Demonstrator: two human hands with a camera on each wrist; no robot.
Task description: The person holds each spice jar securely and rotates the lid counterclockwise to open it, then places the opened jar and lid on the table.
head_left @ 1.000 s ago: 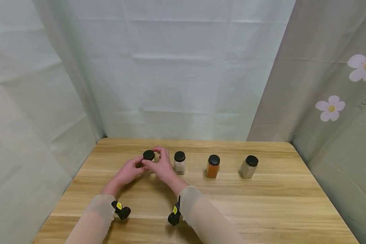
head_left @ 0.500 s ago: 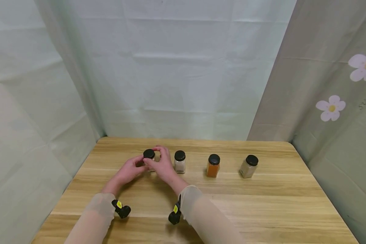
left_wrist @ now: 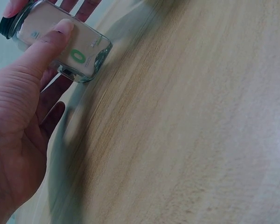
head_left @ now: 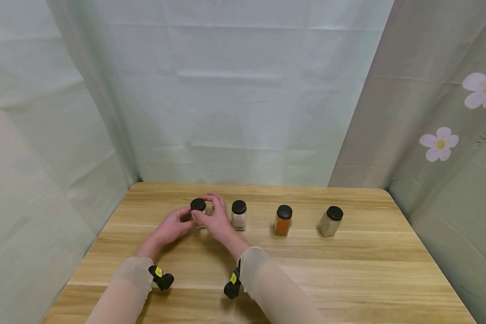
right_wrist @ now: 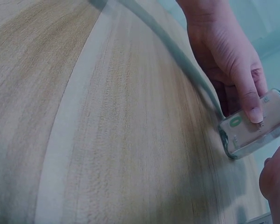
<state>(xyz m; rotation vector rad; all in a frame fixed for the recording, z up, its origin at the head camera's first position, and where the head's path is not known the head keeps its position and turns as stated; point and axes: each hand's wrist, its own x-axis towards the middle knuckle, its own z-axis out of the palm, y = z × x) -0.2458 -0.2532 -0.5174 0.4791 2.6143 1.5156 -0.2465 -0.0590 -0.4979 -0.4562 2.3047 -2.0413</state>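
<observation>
At the left of the row, a glass spice jar [left_wrist: 91, 42] with pale contents and a label with a green mark stands about upright. My left hand [head_left: 173, 228] grips its body, the thumb lying across the label in both wrist views. My right hand [head_left: 218, 221] holds the black lid [head_left: 197, 204] from the right, thumb in front and fingers behind. Only a bit of that hand shows at the right wrist view's edge. The lid sits on the jar. Whether the jar's base touches the table cannot be told.
On the wooden table [head_left: 348, 279] to the right stand a white-filled jar [head_left: 239, 220], an orange-filled jar [head_left: 282, 226] and a beige-filled jar [head_left: 329, 226], all black-lidded. A pale curtain [head_left: 243, 112] hangs behind the table, and more cloth hangs at both sides.
Both hands keep their hold on the left jar and its lid. The right thumb shifts very slightly to the right; the other jars stay put.
</observation>
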